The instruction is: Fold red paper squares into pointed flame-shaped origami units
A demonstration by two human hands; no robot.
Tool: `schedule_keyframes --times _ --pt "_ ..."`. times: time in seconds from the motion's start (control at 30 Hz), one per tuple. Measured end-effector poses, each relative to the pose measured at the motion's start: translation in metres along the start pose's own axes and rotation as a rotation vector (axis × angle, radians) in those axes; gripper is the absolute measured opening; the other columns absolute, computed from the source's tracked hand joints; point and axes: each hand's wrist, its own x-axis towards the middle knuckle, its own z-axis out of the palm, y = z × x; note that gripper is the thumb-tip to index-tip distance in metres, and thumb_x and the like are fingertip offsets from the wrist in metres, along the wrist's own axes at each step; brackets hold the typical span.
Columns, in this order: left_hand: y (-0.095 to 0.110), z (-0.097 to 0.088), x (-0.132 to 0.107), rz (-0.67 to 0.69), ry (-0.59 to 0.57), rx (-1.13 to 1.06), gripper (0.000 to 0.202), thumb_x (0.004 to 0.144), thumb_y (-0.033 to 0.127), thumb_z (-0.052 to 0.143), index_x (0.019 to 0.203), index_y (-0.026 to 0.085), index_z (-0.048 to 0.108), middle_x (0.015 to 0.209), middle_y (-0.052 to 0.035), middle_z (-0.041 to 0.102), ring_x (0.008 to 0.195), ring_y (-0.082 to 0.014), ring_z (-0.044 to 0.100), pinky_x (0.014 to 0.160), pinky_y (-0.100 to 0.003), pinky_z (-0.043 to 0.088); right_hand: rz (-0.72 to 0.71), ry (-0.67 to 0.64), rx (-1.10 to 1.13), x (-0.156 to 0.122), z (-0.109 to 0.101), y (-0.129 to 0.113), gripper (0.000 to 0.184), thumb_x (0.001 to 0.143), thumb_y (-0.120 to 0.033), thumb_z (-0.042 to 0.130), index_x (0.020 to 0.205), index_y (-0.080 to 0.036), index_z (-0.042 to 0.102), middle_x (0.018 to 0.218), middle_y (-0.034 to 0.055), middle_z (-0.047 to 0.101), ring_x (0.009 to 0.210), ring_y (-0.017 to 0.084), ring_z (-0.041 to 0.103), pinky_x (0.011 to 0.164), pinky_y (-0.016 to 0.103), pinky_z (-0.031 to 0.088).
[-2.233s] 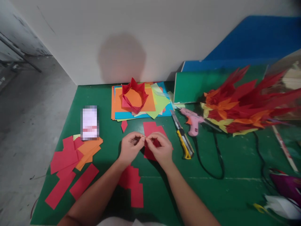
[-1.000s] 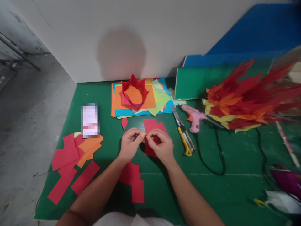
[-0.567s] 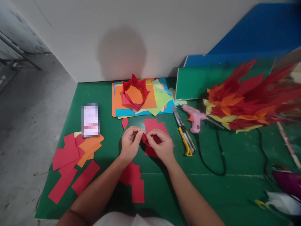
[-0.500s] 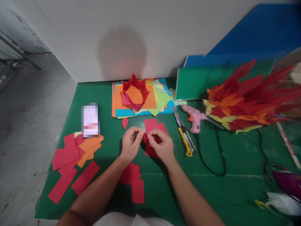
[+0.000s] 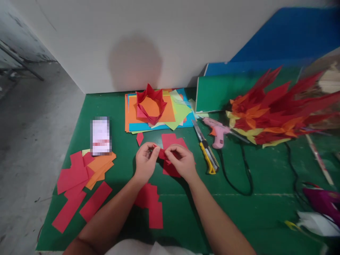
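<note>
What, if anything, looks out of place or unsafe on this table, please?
The utility knife lies just right of the right hand, its blade apparently slid far out and bare. That hand and the left hand pinch a red paper piece close by. Nothing else stands out.

- Beyond the left hand (image 5: pixel 145 163) we see a stack of coloured sheets (image 5: pixel 183 114) on the green counter (image 5: pixel 265 212), with a folded red paper ring (image 5: pixel 152 119) standing on it.
- A small red scrap (image 5: pixel 139 138) lies just beyond that hand.
- Left of it we find a blurred card (image 5: pixel 100 136), orange pieces (image 5: pixel 102 165) and red strips (image 5: pixel 71 177).
- Just right of the right hand (image 5: pixel 180 163) lies a yellow utility knife (image 5: pixel 209 160), then a pink glue gun (image 5: pixel 216 130) with its black cord (image 5: pixel 245 194).
- Farther right we see a spiky red and orange paper piece (image 5: pixel 276 113), with a green board (image 5: pixel 212 94) and a blue board (image 5: pixel 278 42) near it.
</note>
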Motion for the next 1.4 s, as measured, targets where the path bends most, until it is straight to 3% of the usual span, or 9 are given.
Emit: schedule_keyframes --times 0.2,0.37,0.6,0.87,1.0,1.17,1.4 --pt "-0.003 0.001 -0.001 0.032 -0.023 0.040 0.024 0.085 0.042 0.058 0.084 0.018 0.054 0.078 -0.0013 0.060 0.072 -0.0109 0.058 0.067 -0.022 0.048 -0.017 -0.023 0.021 0.003 0.000 0.004 0.016 0.080 -0.029 0.062 0.068 -0.020 0.061 0.067 0.0009 0.065 0.063 0.015 0.059 0.063 0.027 0.049" --pt "-0.003 0.001 -0.002 0.059 0.023 0.000 0.028 0.083 0.044 0.061 0.078 0.019 0.050 0.077 -0.0007 0.060 0.071 -0.0114 0.058 0.067 -0.023 0.048 -0.003 -0.031 0.036 0.006 0.001 0.006 0.020 0.080 -0.035 0.063 0.068 -0.020 0.063 0.064 0.0008 0.064 0.059 0.015 0.058 0.059 0.027 0.049" --pt "0.000 -0.005 -0.002 0.039 -0.022 0.088 0.033 0.091 0.045 0.047 0.076 0.018 0.057 0.072 -0.0013 0.060 0.069 -0.0124 0.057 0.065 -0.024 0.047 -0.034 -0.084 0.019 0.007 -0.002 0.005 0.019 0.083 -0.034 0.060 0.070 -0.021 0.063 0.069 0.0022 0.066 0.065 0.016 0.060 0.064 0.029 0.050" --pt "0.001 0.001 -0.007 0.097 0.073 0.043 0.031 0.093 0.043 0.045 0.077 0.018 0.057 0.075 -0.0019 0.063 0.071 -0.0130 0.060 0.071 -0.027 0.048 -0.065 -0.107 -0.004 0.005 -0.006 0.004 0.020 0.082 -0.033 0.061 0.067 -0.020 0.060 0.066 0.0008 0.062 0.063 0.015 0.058 0.063 0.029 0.048" --pt "0.000 0.003 -0.006 0.058 0.038 0.025 0.030 0.091 0.043 0.048 0.076 0.018 0.055 0.073 -0.0007 0.061 0.069 -0.0117 0.058 0.068 -0.025 0.048 -0.104 -0.108 -0.011 0.006 -0.011 0.004 0.022 0.084 -0.034 0.059 0.066 -0.020 0.058 0.066 0.0009 0.061 0.063 0.015 0.057 0.062 0.029 0.047" --pt "-0.002 0.005 -0.003 0.025 0.028 -0.015 0.028 0.080 0.045 0.064 0.076 0.018 0.054 0.070 0.0013 0.057 0.064 -0.0098 0.055 0.060 -0.021 0.046 -0.123 -0.137 0.017 0.007 -0.017 0.005 0.024 0.084 -0.035 0.059 0.066 -0.020 0.057 0.064 0.0002 0.058 0.060 0.014 0.055 0.060 0.029 0.046" --pt "0.002 0.005 -0.002 0.075 0.059 -0.037 0.025 0.078 0.037 0.067 0.073 0.018 0.052 0.072 0.0004 0.059 0.066 -0.0099 0.058 0.061 -0.021 0.048 -0.032 -0.095 0.104 0.008 -0.015 0.007 0.028 0.081 -0.042 0.061 0.063 -0.021 0.057 0.063 -0.0006 0.058 0.059 0.014 0.054 0.058 0.028 0.046"
